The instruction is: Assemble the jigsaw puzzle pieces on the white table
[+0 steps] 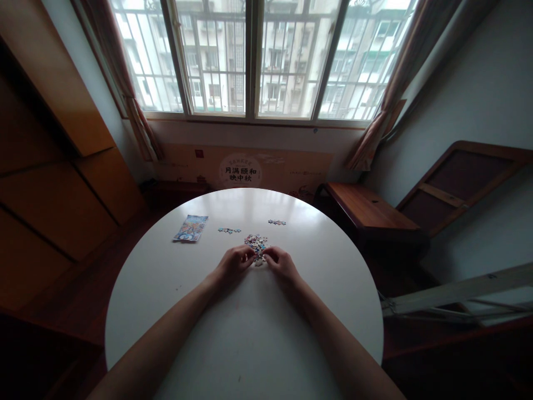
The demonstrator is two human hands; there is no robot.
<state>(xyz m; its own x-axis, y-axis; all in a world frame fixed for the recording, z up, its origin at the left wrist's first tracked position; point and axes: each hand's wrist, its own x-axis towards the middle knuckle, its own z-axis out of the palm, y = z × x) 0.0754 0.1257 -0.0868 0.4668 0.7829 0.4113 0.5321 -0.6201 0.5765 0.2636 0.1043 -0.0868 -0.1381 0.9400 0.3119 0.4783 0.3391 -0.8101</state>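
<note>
A loose pile of small jigsaw puzzle pieces (255,241) lies near the middle of the white round table (250,322). At the pile's near left edge is my left hand (238,260), its fingers curled and the fingertips pinched at the pieces. My right hand (282,261) mirrors it on the near right side, thumb and fingers drawn together. Whether either hand has a single piece between its fingers is too small to tell. Behind the pile, a short joined strip of pieces (229,230) lies to the left and another strip (277,222) to the right.
A blue printed picture sheet or packet (191,228) lies on the table's left side. Beyond the table stand a wooden bench (370,205) at right and a printed cardboard panel (275,166) under the window. Orange cabinets (104,189) line the left.
</note>
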